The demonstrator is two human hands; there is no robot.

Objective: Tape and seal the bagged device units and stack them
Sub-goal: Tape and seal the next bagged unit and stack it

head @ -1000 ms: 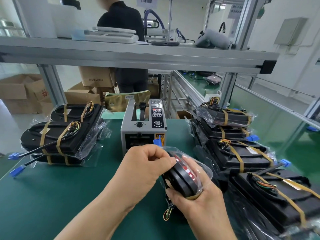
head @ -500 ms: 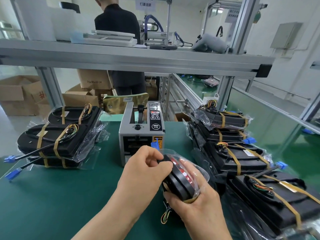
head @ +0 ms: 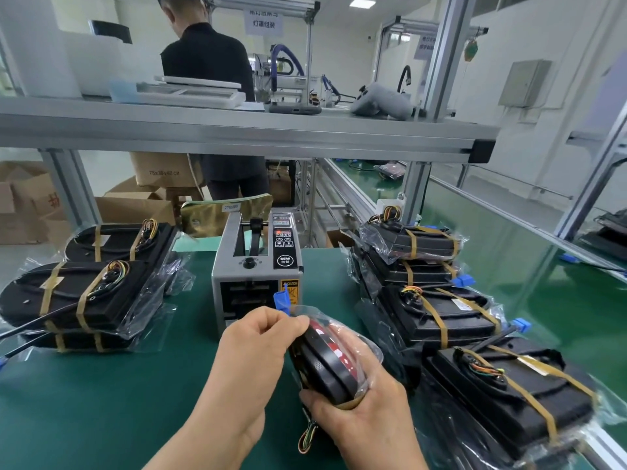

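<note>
Closest to me, the right hand (head: 369, 415) cups the bagged unit (head: 325, 364) from underneath. Its thumb is curled over the lower rim and the other fingers are wrapped round the back of the clear bag. A brown tape strip (head: 353, 401) shows just above that thumb, and a bundle of coloured wires (head: 307, 439) hangs below it. The unit, a round black device with a red band, stands on edge over the green mat (head: 101, 401).

The left hand (head: 258, 351) comes in from the other side, fingertips bent and pinching the bag's upper edge. Just past those fingertips a blue connector (head: 282, 300) pokes up, and right behind it stands the grey tape dispenser (head: 254, 266).

To the right of the right hand's fingers runs a row of taped units (head: 509, 395), bagged and banded with brown tape, the farther ones piled on each other. Well off to the left of the left hand lies a second pile (head: 78, 296) of the same.

Farther back, beyond the dispenser, there is a gold bag (head: 217, 215) and some cardboard boxes (head: 159, 169). An aluminium shelf (head: 237, 134) runs overhead, and past it a person in black (head: 210, 62) stands with their back turned.
</note>
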